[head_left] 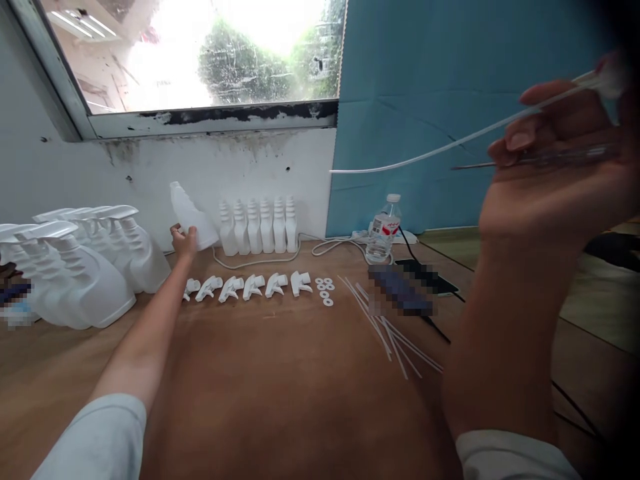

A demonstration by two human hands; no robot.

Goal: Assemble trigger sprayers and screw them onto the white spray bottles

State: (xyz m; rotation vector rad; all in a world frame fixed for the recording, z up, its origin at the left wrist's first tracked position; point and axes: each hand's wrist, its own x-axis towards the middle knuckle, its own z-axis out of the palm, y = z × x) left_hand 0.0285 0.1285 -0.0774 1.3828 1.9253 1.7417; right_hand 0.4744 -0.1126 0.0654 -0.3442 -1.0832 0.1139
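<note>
Right hand [555, 153] raised close to the camera with a white tube [450, 143], left hand [184, 241] gripping a white bottle [191, 210] near the wall.
Nearest, the right fingers curl around the tube, which joins a blurred white part [607, 77], and a slim metal-tipped tool [565, 157]. Beyond, loose tubes [384, 321] fan over the brown tabletop [280, 387], beside flat white rings [325, 303] and a row of trigger sprayer heads [255, 281]. Further off, the left fingers are closed on the bottle, tilted between large white bottles [90, 287] and six upright ones; I cannot tell whether its base touches the tabletop. A clear water bottle [384, 230] stands to the right.
</note>
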